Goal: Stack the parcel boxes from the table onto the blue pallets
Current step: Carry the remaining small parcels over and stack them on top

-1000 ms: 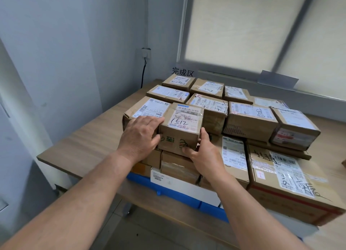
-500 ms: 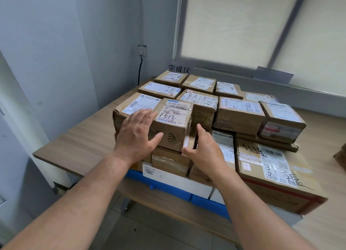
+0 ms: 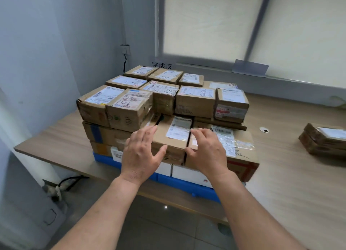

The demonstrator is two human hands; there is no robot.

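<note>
Over the near edge of the stack (image 3: 194,102), left hand (image 3: 142,152) and right hand (image 3: 207,152) hovered spread, holding nothing; the next box (image 3: 325,135), blurred at right, probably belonged flush there, squared to its neighbours

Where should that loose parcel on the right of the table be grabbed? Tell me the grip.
Grip the parcel by its near and far side walls, coming down from above. It lies flat on the table, apart from the stacked boxes, so those sides look free. Blur hides whether it is one box or two.
</note>
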